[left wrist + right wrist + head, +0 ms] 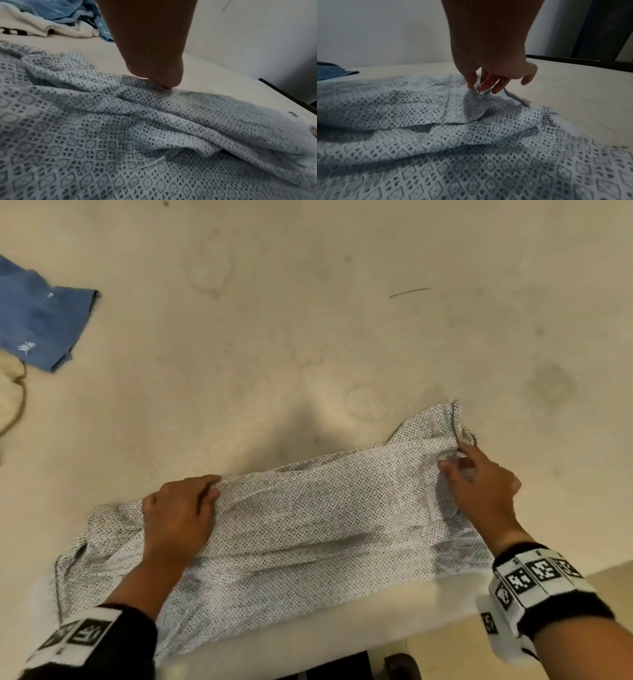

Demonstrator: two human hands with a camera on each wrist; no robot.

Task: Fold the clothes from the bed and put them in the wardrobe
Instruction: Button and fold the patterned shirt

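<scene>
Now your left hand [178, 517] grips the patterned shirt [308, 518] at nine o'clock. Your right hand [479, 481] pinches its edge at three o'clock on the bed [308, 320].

Shirt [308, 525] on bed [308, 337], near edge.

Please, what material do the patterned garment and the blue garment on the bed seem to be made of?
Patterned garment: looks like thin, matte woven cloth, perhaps cotton; it creases softly where the right hand pinches it. Blue garment: probably denim, given the faded blue, frayed white spots and stiff hem.
</scene>
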